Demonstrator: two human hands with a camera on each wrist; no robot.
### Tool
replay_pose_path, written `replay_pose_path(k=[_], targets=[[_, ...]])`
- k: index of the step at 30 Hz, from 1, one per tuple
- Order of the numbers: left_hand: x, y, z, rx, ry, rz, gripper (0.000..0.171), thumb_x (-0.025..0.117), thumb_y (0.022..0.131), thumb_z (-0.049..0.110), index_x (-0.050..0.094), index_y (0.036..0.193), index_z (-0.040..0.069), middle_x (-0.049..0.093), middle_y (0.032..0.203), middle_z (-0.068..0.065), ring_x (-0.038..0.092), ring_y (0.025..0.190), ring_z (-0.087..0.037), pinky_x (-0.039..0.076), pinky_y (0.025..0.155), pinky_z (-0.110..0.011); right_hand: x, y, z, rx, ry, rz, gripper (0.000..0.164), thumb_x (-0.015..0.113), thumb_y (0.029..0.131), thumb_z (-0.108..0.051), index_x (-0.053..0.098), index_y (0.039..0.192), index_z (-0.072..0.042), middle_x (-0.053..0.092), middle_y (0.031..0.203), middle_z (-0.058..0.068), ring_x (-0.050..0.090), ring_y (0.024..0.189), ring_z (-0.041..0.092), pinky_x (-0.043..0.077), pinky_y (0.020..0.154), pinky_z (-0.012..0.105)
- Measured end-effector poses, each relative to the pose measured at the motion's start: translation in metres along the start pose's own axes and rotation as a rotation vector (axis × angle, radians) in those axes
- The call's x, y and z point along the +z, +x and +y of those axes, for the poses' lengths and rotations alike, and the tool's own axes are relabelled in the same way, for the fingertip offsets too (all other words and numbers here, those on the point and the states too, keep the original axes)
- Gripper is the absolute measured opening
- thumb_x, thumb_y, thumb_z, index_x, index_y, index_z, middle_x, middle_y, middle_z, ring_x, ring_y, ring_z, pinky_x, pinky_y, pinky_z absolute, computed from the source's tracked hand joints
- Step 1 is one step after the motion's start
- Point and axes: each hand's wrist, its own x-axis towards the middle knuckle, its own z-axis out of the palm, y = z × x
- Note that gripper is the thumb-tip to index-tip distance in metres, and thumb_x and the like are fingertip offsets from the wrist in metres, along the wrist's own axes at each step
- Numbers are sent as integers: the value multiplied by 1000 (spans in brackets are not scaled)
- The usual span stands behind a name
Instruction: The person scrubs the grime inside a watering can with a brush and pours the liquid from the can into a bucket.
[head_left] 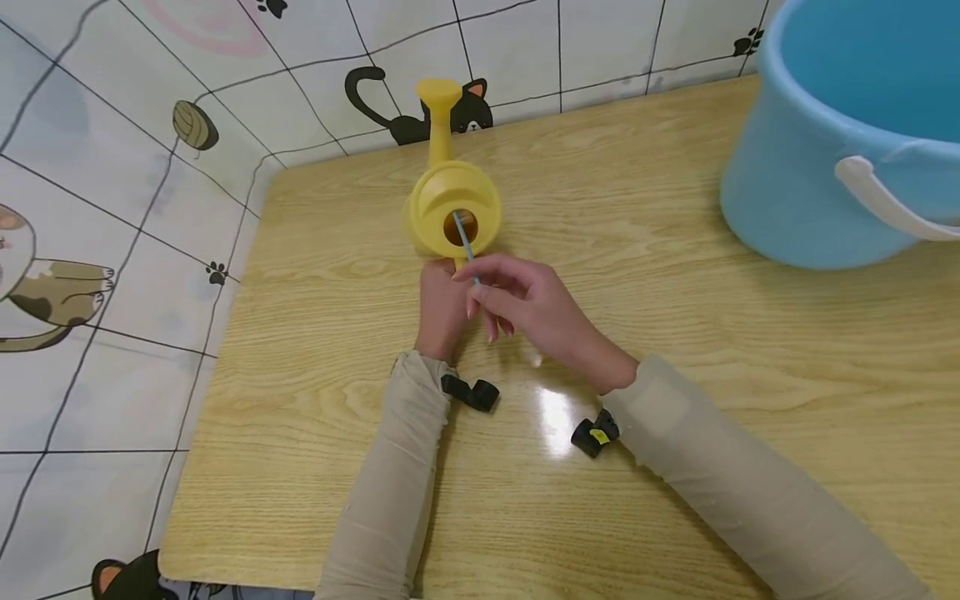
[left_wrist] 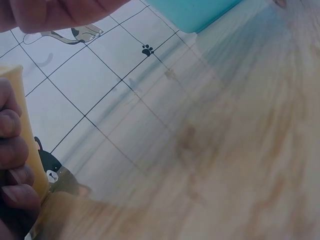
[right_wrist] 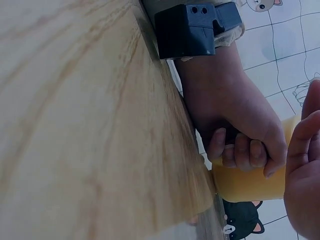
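Note:
A yellow watering can (head_left: 456,185) stands on the wooden table, its spout pointing to the wall. My left hand (head_left: 441,304) grips the can's handle at the near side; its curled fingers show in the right wrist view, against the yellow can (right_wrist: 247,186). Between thumb and fingers, my right hand (head_left: 536,308) pinches a thin blue-grey stick (head_left: 466,239). The stick's far end reaches over the can's round top opening; whether it touches anything inside cannot be seen. In the left wrist view, only part of the right hand (left_wrist: 65,15) appears along the top edge.
A large light-blue bucket (head_left: 780,183) with a white handle (head_left: 892,204) stands on the table at the right. White tiled walls (head_left: 600,50) with cat drawings border the table (head_left: 300,417) at the back and left.

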Motion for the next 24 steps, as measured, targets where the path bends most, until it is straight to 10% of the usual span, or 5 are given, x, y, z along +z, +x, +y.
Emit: replay_pose_path(k=[24], targets=[[1, -2, 4, -33, -49, -35, 28, 57, 78, 13, 44, 54, 9, 28, 47, 3, 27, 41, -11, 22, 38, -24, 0, -2, -16, 31, -42, 80, 22, 49, 91, -6, 56, 111, -1, 58, 84, 18, 51, 55, 28, 40, 48, 35]])
